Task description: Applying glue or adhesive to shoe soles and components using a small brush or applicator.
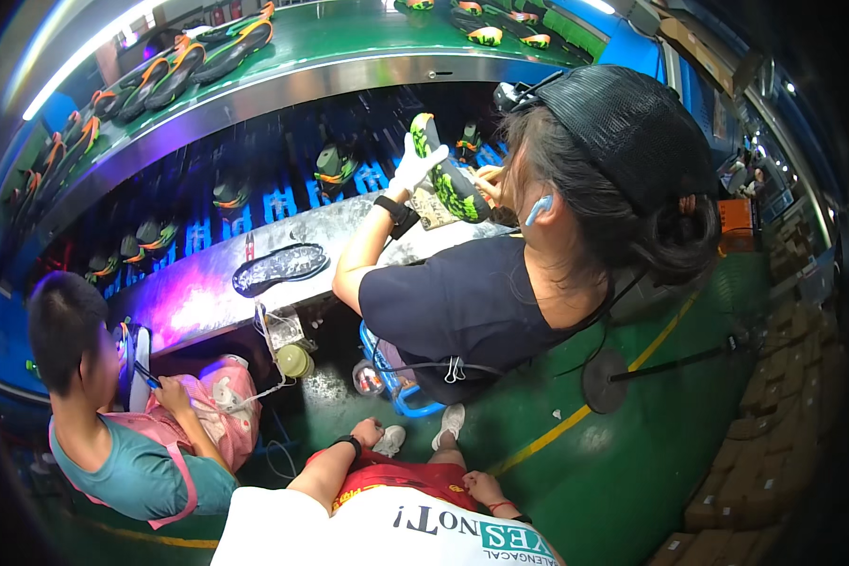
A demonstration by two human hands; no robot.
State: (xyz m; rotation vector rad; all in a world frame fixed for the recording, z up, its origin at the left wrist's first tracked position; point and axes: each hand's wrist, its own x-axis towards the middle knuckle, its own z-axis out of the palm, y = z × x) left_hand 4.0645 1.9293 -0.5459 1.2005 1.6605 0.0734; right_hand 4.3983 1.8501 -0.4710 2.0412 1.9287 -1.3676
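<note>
My left hand (368, 431), with a dark band at the wrist, hangs beside my red shorts (396, 474), its fingers curled in with nothing seen in them. My right hand (484, 488) rests at the other side of the shorts, also loosely closed and bare. In front of me a seated co-worker in black lifts a green-and-black shoe upper (457, 193) with a white-gloved hand (419, 168). To my left another person in teal holds a blue-black tool (147, 375) at a shoe sole (140, 351).
A black sole (279, 269) lies on the metal ledge (203, 283) of a conveyor carrying several shoes. A yellow-green container (294, 360) hangs below it. A blue stool (401, 391) is under the co-worker. A round stand base (604, 381) and stacked cartons (755, 453) are at right.
</note>
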